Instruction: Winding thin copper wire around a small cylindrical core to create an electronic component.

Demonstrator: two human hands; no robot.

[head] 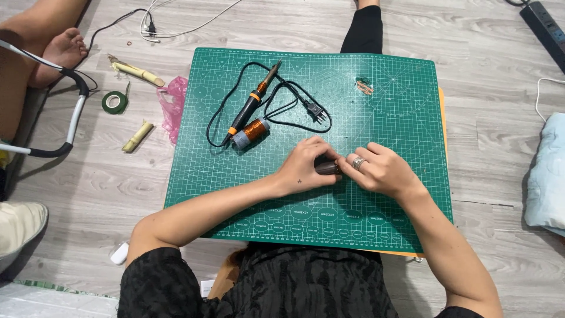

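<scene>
My left hand (307, 165) and my right hand (379, 169) meet over the middle of a green cutting mat (400, 112) on the floor. Between them they hold a small dark cylindrical object (326, 168); most of it is hidden by my fingers. A ring sits on one finger of my right hand. Up and to the left on the mat lie a soldering iron (253, 103) with a black and orange handle, its black cord and plug (315, 111), and a spool of copper wire (251, 132).
A few copper scraps (364, 86) lie near the mat's far edge. Left of the mat are a pink plastic bag (173, 106), a roll of green tape (115, 102) and two short cane pieces (136, 72). Another person's bare foot (62, 52) is at top left. A power strip (547, 29) lies at top right.
</scene>
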